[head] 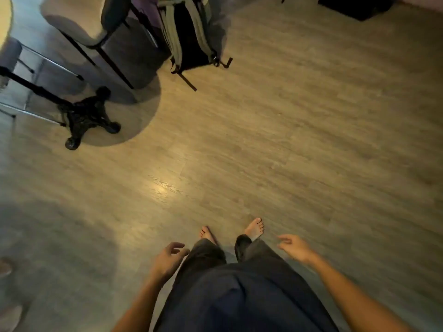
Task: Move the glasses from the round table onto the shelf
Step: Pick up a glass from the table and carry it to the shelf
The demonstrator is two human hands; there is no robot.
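The left hand point(167, 258) and the right hand point(296, 248) hang beside the dark trousers point(239, 298), fingers loose, holding nothing. The round table point(4, 20) with its black foot point(88, 116) stands at far left; where the glasses are, I cannot tell

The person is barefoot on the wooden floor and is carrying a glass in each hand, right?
No. The head view shows both hands empty: the left hand and the right hand hang with fingers loosely curled and hold no glass. The rest is right: the person is barefoot on the grey-brown wooden floor.
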